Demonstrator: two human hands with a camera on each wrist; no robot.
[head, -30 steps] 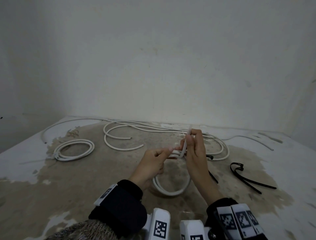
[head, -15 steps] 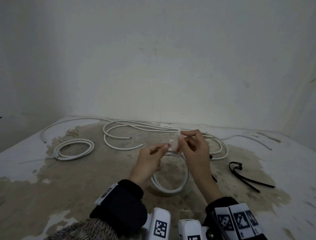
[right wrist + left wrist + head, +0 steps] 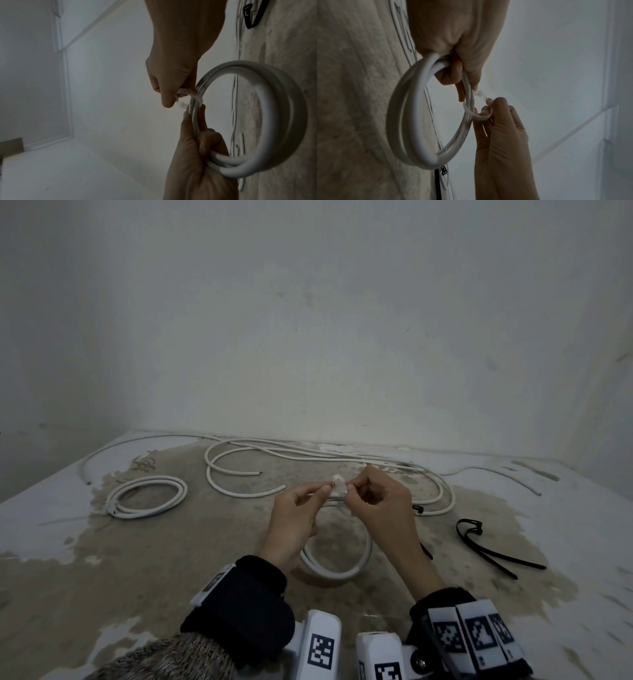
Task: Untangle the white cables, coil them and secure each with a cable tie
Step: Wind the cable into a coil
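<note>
A small coil of white cable [image 3: 337,565] hangs above the table between both hands. My left hand [image 3: 323,493] grips the top of the coil [image 3: 412,121], with thumb and fingers curled round its strands. A white cable tie [image 3: 337,486] loops around those strands just past the left fingertips. My right hand [image 3: 351,489] pinches the tie [image 3: 481,117] and bends it into a loop. In the right wrist view the tie [image 3: 187,93] curves from the right fingers round the coil [image 3: 274,121], and its head sits beside the left hand's [image 3: 193,112] fingertips.
On the table's left lies a bound coil of white cable [image 3: 147,498]. Loose white cables [image 3: 308,455] sprawl along the back near the wall. Black cable ties [image 3: 479,539] lie to the right, and another black tie [image 3: 418,510] is close behind my right hand.
The tie's tail stood upright in my right hand a second ago. Now it is bent over into a small loop around the coil's strands, and both hands have closed in together.
</note>
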